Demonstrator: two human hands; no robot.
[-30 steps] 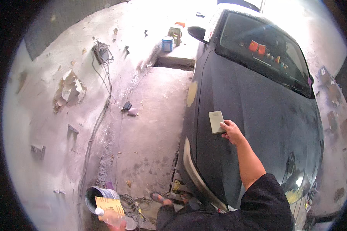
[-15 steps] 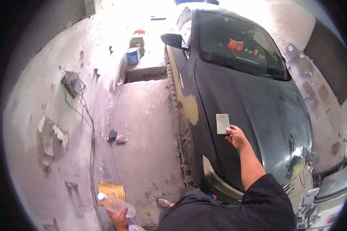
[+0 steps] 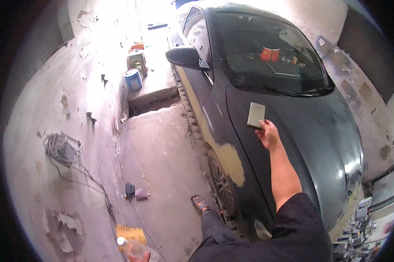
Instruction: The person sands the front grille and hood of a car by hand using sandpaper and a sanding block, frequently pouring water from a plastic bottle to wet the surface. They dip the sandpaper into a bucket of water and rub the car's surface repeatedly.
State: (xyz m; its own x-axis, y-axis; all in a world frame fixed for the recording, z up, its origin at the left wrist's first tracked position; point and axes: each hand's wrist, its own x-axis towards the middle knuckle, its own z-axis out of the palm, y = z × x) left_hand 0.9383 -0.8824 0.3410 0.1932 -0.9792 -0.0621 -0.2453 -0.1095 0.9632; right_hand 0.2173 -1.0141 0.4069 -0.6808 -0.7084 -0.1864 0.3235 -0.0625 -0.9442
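Stretched out over the dark car's hood, my right hand pinches a flat, rectangular, olive-beige block by its near corner. The block is tilted; whether it touches the hood I cannot tell. Low at the left, my left hand is wrapped round a clear plastic bottle with a white cap; the frame's lower edge cuts off much of that hand. A beige filler patch covers part of the car's fender, near my right arm.
A floor pit lies left of the car, with a blue-and-white bucket and a tin beyond it. Cables hang from a box on the left wall. A yellow sheet lies behind the bottle. Several small items crowd the lower right.
The view has shifted forward along the car, and my foot has stepped ahead. My right hand has carried the block nearer the windshield. The bottle stays in my left hand, lower in view.
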